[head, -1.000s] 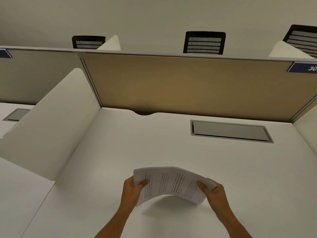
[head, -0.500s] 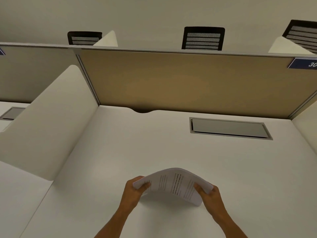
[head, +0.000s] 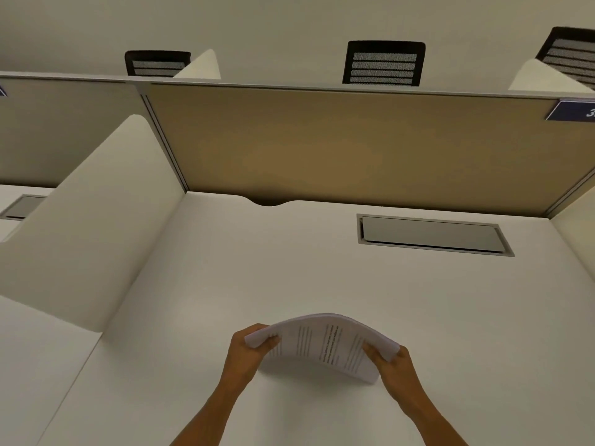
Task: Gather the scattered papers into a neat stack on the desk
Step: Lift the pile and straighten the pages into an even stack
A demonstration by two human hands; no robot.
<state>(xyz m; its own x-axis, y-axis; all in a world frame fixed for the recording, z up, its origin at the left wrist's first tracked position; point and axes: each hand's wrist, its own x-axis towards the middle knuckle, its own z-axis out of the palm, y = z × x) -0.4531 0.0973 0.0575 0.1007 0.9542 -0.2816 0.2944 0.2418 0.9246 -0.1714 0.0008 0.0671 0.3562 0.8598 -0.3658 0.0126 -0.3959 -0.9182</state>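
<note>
A stack of white printed papers is held above the white desk, near its front. The stack bows upward in the middle like an arch. My left hand grips its left end, thumb on top. My right hand grips its right end, with the fingers wrapped around the edge. The lower right corner of the stack hangs close to the desk surface. No other loose sheets show on the desk.
A tan back partition closes the desk at the rear. A white side divider stands on the left. A grey cable hatch is set into the desk at the back right. Black chair backs show beyond the partition.
The stack has bent into a tighter arch as both hands moved closer together. The view has shifted slightly.
</note>
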